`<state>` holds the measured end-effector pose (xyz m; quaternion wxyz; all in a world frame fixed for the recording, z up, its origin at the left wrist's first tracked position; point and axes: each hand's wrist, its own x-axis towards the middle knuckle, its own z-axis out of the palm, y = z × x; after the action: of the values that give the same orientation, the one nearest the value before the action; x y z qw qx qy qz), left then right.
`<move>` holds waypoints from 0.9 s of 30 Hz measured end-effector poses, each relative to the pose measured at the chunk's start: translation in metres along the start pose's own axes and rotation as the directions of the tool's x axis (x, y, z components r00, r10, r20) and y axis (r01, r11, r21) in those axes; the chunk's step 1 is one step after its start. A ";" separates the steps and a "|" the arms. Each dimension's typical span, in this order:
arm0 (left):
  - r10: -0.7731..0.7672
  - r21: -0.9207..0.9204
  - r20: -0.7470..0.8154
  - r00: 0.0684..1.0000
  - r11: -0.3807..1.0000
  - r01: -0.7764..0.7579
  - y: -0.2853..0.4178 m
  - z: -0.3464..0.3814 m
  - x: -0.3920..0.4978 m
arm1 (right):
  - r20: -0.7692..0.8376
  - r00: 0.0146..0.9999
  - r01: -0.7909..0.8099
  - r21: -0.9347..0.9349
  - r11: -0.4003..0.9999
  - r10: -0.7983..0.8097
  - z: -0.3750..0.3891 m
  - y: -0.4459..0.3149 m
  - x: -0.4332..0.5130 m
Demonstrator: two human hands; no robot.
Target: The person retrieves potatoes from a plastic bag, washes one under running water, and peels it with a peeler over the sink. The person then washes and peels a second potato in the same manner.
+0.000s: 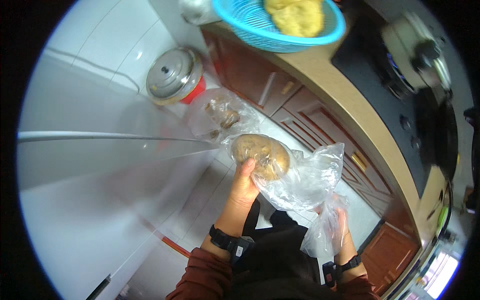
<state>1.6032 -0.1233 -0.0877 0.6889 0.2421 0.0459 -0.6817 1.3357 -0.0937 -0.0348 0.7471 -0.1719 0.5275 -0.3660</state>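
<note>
My left hand grips a large brown tuber, which looks like a potato, through a transparent plastic bag. The thumb lies over its near side, and the other fingers are hidden beneath. To the right, the bag trails off in loose, crumpled folds. My right hand has hold of that gathered end, its fingers partly veiled by the plastic. Just beyond the tuber, a second transparent bag on the floor holds several brown lumps too obscured to name.
A lidded pot stands on a red base in the corner. Brown cabinets run below the counter, which bears a blue basket with yellow dough-like pieces. A pot sits over a lit burner. A pale glossy appliance panel is at left.
</note>
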 end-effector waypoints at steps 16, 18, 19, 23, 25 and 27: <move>-0.622 0.292 -0.040 0.782 0.742 0.604 -0.213 0.105 -0.179 | -0.118 0.728 0.571 -0.441 0.693 -0.675 -0.109 0.001 -0.297; -0.699 0.341 -0.056 0.713 0.658 0.672 -0.233 0.111 -0.194 | -0.102 0.645 0.508 -0.683 0.525 -0.757 -0.114 0.002 -0.314; -0.729 0.368 -0.075 0.680 0.614 0.699 -0.245 0.111 -0.206 | -0.148 0.644 0.506 -0.654 0.563 -0.750 -0.116 0.005 -0.327; -0.827 0.438 -0.080 0.556 0.472 0.765 -0.274 0.114 -0.219 | -0.328 0.668 0.442 -0.546 0.711 -0.667 -0.114 0.019 -0.357; -0.877 0.406 -0.099 0.470 0.396 0.824 -0.287 0.113 -0.223 | -0.509 0.687 0.378 -0.358 0.854 -0.518 -0.119 0.028 -0.373; -0.898 0.389 -0.118 0.424 0.351 0.852 -0.292 0.111 -0.227 | -0.727 0.400 0.572 -0.278 0.772 -0.558 -0.130 0.030 -0.381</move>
<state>1.2775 0.0543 0.0203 0.1556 0.2721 -0.0090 -0.9496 1.1610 0.2206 0.1488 0.2754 -0.1581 0.7023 -0.6371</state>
